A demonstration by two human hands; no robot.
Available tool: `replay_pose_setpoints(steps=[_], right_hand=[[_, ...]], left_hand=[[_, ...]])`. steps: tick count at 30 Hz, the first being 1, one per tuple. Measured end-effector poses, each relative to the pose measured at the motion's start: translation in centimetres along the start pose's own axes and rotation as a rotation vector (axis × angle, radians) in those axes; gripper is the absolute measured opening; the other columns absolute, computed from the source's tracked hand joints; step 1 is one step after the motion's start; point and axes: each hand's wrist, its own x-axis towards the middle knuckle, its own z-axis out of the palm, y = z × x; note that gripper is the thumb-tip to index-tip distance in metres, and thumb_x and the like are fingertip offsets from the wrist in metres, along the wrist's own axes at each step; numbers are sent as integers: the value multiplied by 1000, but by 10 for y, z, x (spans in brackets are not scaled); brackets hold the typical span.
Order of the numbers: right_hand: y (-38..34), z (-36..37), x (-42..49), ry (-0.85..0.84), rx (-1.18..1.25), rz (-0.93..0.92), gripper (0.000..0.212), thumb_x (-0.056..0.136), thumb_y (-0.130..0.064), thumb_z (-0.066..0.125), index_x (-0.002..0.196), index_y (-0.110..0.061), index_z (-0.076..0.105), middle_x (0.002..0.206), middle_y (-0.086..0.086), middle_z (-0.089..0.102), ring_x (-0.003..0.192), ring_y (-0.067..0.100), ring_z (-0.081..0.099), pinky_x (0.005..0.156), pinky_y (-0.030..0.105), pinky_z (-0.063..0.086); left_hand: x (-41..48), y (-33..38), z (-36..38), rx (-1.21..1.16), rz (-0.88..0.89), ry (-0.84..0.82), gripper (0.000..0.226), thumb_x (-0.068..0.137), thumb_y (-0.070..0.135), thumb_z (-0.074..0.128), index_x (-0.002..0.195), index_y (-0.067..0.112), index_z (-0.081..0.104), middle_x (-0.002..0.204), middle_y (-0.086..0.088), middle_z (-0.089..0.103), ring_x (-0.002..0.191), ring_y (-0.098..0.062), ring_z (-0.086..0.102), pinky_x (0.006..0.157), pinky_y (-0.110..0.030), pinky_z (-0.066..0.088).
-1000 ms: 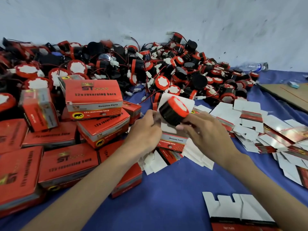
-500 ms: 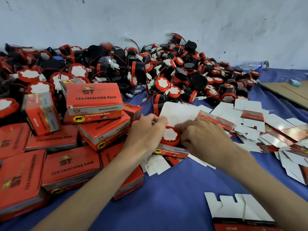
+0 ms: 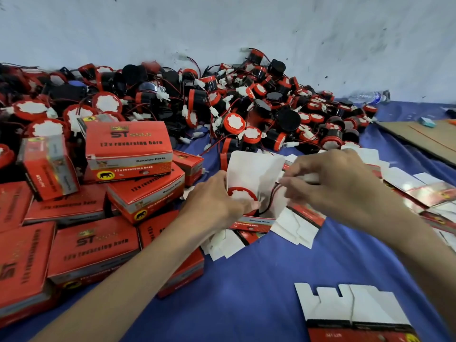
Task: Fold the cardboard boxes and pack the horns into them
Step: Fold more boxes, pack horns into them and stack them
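Your left hand (image 3: pixel 217 201) has its fingers curled around the red-rimmed horn (image 3: pixel 240 197), which sits down inside the open box (image 3: pixel 254 169), its white lid flap standing up behind. Your right hand (image 3: pixel 338 183) is pinching something white just right of the box, looks like the horn's wire connector, but it's blurry. Loose horns (image 3: pixel 246 107) are piled against the wall, packed boxes (image 3: pixel 128 146) stacked on the left, flat box blanks (image 3: pixel 352 309) on the blue cloth (image 3: pixel 246 292).

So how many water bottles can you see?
1: the water bottle lies by the wall at the far right, beyond the horn pile. More might be hidden.
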Motion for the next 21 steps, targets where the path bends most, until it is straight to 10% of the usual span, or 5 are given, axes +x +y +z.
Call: replay_pose_setpoints(steps=[8, 13, 17, 21], right_hand=[[-14, 38, 30, -6, -144, -102, 22, 94, -21, 53, 92, -13, 73, 87, 0, 73, 79, 18, 63, 75, 29, 48], [-22, 52, 34, -308, -72, -268, 13, 92, -16, 50, 83, -17, 58, 70, -6, 55, 60, 4, 46, 57, 16, 29], [-15, 48, 35, -498, 74, -182, 38, 103, -36, 34, 79, -19, 59, 87, -14, 56, 82, -6, 49, 74, 13, 36], [-17, 57, 33, -434, -18, -118, 65, 95, -59, 18, 93, -15, 66, 106, -3, 62, 100, 13, 55, 91, 41, 44]], left_hand=[[2, -6, -3, -7, 79, -111, 73, 48, 66, 71, 109, 30, 58, 104, 11, 66, 100, -12, 61, 89, -39, 51], [9, -4, -2, 129, 142, -106, 33, 55, 43, 54, 86, 32, 52, 82, 11, 60, 91, -13, 60, 71, -26, 45], [10, -11, -1, 108, 218, -68, 63, 42, 68, 53, 99, 41, 58, 88, 16, 67, 87, -4, 62, 68, -23, 45], [11, -11, -1, 137, 223, -53, 62, 43, 71, 39, 94, 40, 55, 91, 12, 63, 94, -16, 64, 81, -35, 52]])
